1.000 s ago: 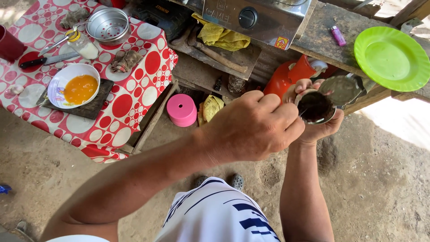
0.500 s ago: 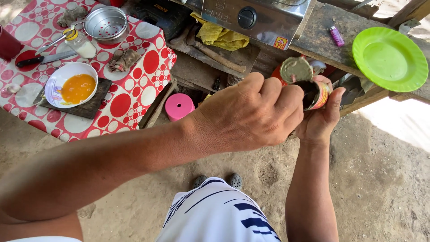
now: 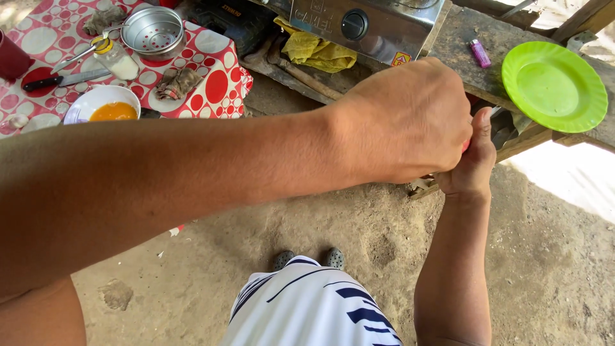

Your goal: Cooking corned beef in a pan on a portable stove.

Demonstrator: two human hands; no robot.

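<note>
Left hand [image 3: 410, 122] fisted over right hand [image 3: 471, 163], both clamped on a hidden red thing [image 3: 466, 146] (contents unseen); might spill if grip slips.

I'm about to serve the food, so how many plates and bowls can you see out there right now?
3: a green plate on the wooden shelf at right, a white bowl of orange liquid and a perforated metal bowl on the dotted tablecloth. The left hand and arm may hide others.
</note>
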